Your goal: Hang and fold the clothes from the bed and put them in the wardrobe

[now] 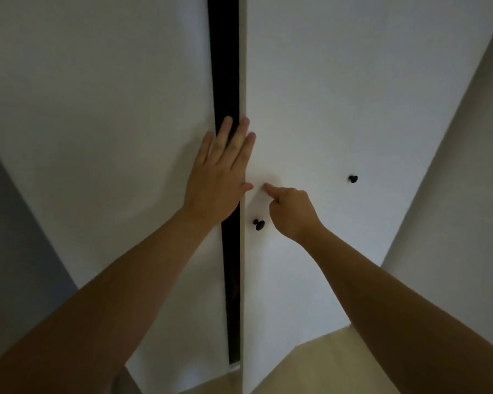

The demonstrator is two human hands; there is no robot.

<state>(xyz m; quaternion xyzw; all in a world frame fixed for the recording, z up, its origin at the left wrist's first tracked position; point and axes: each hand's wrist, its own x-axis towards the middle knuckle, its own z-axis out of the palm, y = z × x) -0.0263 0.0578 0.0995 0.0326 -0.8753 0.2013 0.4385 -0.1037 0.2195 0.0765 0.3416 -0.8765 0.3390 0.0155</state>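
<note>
We face the wardrobe (97,95): tall white doors (353,81) almost closed, a narrow dark gap (224,81) between them, one black knob (259,224) beside it, a second knob (353,179) farther right.

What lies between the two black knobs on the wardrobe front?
In the head view, the right hand lies between the lower knob and the upper knob, forefinger stretched toward the white door. Beyond the hand there is only bare door.

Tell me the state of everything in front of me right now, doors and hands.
Wardrobe doors: not closed, dark gap between them.
Nearer knob: untouched.
Left hand: flat, fingers straight, across the gap.
Right hand: index finger pointing at door, rest curled.
</note>
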